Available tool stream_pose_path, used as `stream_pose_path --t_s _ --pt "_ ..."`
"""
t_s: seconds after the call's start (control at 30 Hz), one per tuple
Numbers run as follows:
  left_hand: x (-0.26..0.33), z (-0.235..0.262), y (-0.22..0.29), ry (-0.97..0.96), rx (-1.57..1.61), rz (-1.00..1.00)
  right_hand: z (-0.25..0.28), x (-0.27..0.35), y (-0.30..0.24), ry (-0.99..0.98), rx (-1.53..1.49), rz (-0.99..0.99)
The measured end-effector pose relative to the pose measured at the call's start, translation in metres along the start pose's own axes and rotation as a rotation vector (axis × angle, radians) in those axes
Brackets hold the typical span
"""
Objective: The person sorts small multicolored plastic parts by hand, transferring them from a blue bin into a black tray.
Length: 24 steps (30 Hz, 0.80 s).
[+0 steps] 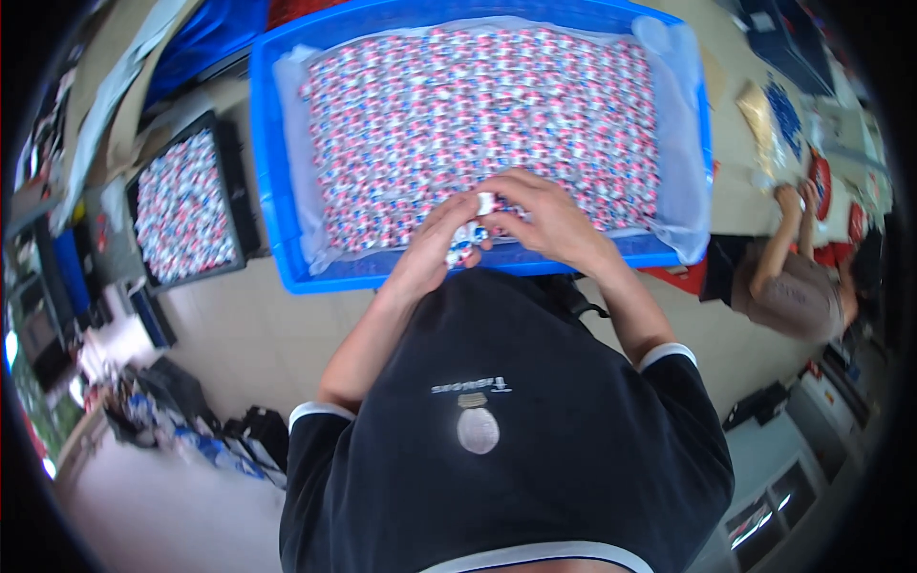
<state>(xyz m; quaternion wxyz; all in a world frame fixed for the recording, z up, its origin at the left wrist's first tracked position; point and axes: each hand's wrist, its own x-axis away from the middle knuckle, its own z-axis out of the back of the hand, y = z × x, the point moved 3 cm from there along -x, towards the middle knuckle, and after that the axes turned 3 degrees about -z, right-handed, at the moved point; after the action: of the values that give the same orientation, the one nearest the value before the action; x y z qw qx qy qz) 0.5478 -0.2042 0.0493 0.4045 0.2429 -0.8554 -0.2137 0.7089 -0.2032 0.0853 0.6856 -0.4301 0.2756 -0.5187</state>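
In front of me stands a blue plastic bin (270,191) with a whitish translucent liner (659,143). Neat rows of small pink, white and blue pieces (478,105) fill it; they are too small and blurred to name. Over its near rim, my left hand (437,244) is curled round several of these loose pieces (466,243). My right hand (554,222) meets it from the right, thumb and fingers closing on a small white piece (485,202) at the left fingertips. The right fingertips are partly hidden.
To the left is a black tray (232,191) heaped with similar pieces. At the right, another person (788,277) works with both hands at a table (731,124) holding yellowish and blue piles. Black bags (263,435) and boxes stand at the lower left.
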Motion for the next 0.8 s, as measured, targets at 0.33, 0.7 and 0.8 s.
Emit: stream_pose_path --t_s 0.33,0.7,0.8 --pt "0.064 0.063 0.016 0.326 0.148 -0.242 -0.076 -0.111 0.020 -0.207 0.074 0.141" --pt "0.098 0.097 0.025 0.392 0.327 -0.242 -0.219 -0.193 -0.003 -0.558 0.187 0.298" --pt "0.097 0.103 0.026 0.380 0.321 -0.223 -0.215 -0.194 -0.005 -0.581 0.141 0.252"
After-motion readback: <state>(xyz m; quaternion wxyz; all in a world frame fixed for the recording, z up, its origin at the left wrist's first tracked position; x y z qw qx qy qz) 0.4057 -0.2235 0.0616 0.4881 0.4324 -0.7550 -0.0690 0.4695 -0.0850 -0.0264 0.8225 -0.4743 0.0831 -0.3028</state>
